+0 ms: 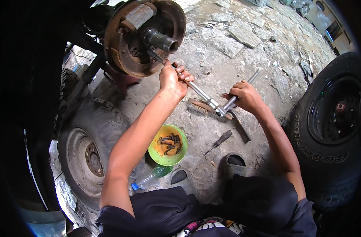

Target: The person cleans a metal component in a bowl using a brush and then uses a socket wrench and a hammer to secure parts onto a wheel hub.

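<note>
Wrench (206,97) is running from the brake (145,37) down toward the right hand (245,95), which is gripping the crossbar (230,104), probably for leverage. Left hand (174,80) is holding the shaft (198,91), likely steadying it. Bolts (167,142) are sitting in the bowl (166,161) (easier than chasing them around).

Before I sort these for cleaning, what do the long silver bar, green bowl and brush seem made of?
Long silver bar: probably steel, smooth and polished, judging by its metallic shine. Green bowl: likely plastic, smooth, with a thin, vividly coloured rim. Brush: back seemingly wood, brown and matte; bristle material unclear.
</note>
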`<state>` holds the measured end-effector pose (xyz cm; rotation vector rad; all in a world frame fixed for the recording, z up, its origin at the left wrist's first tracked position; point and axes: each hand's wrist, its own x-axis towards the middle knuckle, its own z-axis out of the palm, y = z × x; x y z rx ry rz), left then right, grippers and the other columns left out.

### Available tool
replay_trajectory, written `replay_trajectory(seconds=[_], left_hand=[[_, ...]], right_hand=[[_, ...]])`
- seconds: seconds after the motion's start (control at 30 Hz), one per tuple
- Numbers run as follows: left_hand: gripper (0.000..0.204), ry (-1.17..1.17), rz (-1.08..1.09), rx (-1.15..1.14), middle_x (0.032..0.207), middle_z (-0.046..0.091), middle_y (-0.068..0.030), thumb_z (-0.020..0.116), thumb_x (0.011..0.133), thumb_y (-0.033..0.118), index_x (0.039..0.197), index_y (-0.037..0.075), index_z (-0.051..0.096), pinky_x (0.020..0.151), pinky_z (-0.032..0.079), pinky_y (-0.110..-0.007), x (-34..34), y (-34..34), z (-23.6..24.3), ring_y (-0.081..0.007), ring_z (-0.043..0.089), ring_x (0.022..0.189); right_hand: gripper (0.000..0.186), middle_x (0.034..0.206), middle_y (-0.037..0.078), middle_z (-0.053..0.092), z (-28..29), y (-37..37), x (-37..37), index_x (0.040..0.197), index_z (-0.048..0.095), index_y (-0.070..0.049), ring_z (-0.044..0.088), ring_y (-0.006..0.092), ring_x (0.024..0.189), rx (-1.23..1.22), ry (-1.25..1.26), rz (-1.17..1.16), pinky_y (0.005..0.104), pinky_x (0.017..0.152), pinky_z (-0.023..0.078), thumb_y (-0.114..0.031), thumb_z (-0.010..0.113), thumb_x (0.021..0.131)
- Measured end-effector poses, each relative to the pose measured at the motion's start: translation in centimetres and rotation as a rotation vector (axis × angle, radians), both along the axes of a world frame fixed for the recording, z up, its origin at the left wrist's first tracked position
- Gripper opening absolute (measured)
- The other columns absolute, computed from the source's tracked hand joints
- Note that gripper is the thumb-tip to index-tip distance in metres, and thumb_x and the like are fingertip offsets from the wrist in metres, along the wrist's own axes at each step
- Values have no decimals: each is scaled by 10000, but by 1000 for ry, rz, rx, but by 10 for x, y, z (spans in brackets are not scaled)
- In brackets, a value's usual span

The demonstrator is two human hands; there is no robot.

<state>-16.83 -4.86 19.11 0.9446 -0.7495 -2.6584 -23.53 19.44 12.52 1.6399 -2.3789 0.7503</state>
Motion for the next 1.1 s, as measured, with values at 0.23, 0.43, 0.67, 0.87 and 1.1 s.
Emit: replay_trajectory(seconds=[0.23,0.43,0.67,0.87,1.1], left_hand=[[370,-36,89,-79,630,329,27,338,1038,456,863,133,383,458,258,-279,-9,10,-11,-103,249,468],[327,-51,59,-71,625,333,29,334,1047,411,887,129,382,448,246,-269,-1,4,-3,-91,246,465],[321,-119,85,21,590,329,36,307,1039,363,846,129,411,457,245,-261,-9,6,12,-91,265,475],[341,-65,129,78,591,321,39,304,1038,368,815,134,412,453,242,-262,-8,10,15,-91,256,472],[388,-9,199,50,561,285,57,345,1030,423,757,157,418,395,173,-245,-7,10,0,-79,200,435]], right_hand=[[383,524,49,547,-49,-8,-54,574,548,-115,571,216,504,-149,100,154,349,571,491,-270,672,902],[354,613,117,593,-120,34,-114,682,524,-67,613,308,584,194,67,-44,407,586,484,-312,675,887],[527,957,190,584,-197,42,-103,1013,499,-8,585,358,931,449,-18,-140,447,835,455,-496,633,864],[577,1180,198,530,-135,9,-69,1228,502,-15,491,343,1143,287,88,-201,430,944,393,-441,647,867],[626,1000,152,669,42,-59,17,1228,522,-14,659,251,860,-58,-2191,229,412,714,536,-573,374,987]])
